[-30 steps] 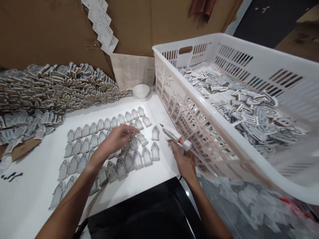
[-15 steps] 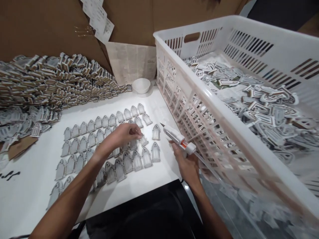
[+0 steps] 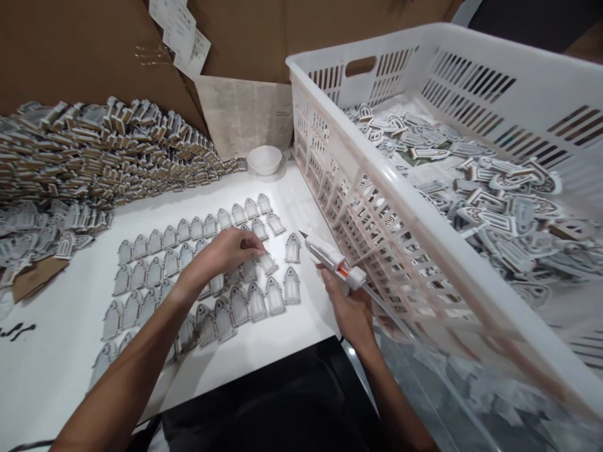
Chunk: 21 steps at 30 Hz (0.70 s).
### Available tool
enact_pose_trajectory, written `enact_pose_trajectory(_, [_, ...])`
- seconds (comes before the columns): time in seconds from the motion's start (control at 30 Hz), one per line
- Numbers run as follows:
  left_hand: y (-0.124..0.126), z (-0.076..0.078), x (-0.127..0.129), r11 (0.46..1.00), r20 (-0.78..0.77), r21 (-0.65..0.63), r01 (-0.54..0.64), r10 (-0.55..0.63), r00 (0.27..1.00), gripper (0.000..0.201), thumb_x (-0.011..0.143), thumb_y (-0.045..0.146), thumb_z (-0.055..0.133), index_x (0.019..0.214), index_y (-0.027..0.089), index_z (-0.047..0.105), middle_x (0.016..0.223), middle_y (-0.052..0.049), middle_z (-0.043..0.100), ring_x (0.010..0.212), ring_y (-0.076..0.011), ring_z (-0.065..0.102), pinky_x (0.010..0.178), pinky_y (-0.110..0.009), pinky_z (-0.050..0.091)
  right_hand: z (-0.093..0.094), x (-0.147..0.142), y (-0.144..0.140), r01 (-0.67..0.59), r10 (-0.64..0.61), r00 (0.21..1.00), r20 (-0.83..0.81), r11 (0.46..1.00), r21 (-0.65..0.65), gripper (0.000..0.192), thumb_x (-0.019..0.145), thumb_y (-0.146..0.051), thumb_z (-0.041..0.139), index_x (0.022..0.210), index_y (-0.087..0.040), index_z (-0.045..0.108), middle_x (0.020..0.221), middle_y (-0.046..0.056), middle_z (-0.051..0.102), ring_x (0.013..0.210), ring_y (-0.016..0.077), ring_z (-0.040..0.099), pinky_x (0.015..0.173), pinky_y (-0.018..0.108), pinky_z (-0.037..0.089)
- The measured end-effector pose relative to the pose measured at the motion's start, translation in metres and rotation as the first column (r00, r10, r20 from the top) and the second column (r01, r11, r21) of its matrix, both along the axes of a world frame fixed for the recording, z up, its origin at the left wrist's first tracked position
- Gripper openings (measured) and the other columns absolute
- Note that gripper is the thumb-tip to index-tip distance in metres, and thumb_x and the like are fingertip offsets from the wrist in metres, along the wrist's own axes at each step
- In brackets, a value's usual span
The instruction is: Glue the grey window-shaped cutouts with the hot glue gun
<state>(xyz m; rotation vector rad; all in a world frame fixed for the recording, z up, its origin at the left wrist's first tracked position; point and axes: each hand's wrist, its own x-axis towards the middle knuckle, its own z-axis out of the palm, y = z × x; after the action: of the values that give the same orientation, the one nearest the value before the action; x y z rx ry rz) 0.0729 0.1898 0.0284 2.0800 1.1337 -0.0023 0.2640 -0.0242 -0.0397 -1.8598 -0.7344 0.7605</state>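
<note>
To your right, the big white slatted basket (image 3: pixel 438 207) stands on the surface, with a loose heap of grey and white cutouts (image 3: pixel 471 188) in it. To your left, a tall stack of arch-shaped pieces (image 3: pixel 94 150) leans against the brown cardboard (image 3: pixel 70 50) at the back, beside a sheet of newspaper (image 3: pixel 245 113). The white surface (image 3: pixel 282 339) in front of you carries rows of flat grey arch pieces (image 3: pixel 188 263), laid side by side. A small white bowl (image 3: pixel 264 159) sits at the far edge, just beside the basket's corner.

Your left hand (image 3: pixel 226 251) rests over the right end of the rows, fingertips pinched down on one arch piece (image 3: pixel 268 263) that lies on the surface; the grip is nearly shut on it. Your right hand (image 3: pixel 351 307) is wrapped around the handle of a white glue gun (image 3: pixel 332 260), its grip fully closed on it. The gun hangs above the surface between the rows and the basket wall, and its nozzle points left toward a lone arch piece (image 3: pixel 293 248) just beside it.
</note>
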Motion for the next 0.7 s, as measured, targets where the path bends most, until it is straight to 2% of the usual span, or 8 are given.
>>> enact_pose_trajectory(0.23, [0.0001, 0.0039, 0.0002, 1.000, 0.010, 0.003, -0.010, 0.010, 1.000, 0.030, 0.079, 0.051, 0.075, 0.083, 0.023, 0.085, 0.087, -0.006, 0.085, 0.085, -0.0291, 0.077, 0.079, -0.035, 0.054, -0.0008, -0.0015, -0.0002, 0.017, -0.017, 1.000, -0.010, 0.999, 0.033, 0.053, 0.095, -0.068, 0.062, 0.122, -0.029, 0.085, 0.129, 0.008, 0.080, 0.133, 0.0395, 0.065, 0.121, 0.057, 0.042])
enact_pose_trajectory(0.7, [-0.0036, -0.0035, 0.0022, 0.998, 0.030, 0.028, -0.054, 0.053, 0.998, 0.024, 0.077, 0.046, 0.075, 0.081, 0.024, 0.083, 0.084, -0.005, 0.085, 0.086, -0.0295, 0.078, 0.081, -0.035, 0.054, -0.0022, -0.0013, -0.0003, 0.006, -0.007, 1.000, 0.018, 1.000, 0.025, 0.056, 0.096, -0.071, 0.059, 0.123, -0.029, 0.085, 0.126, 0.008, 0.081, 0.126, 0.0392, 0.067, 0.117, 0.057, 0.044])
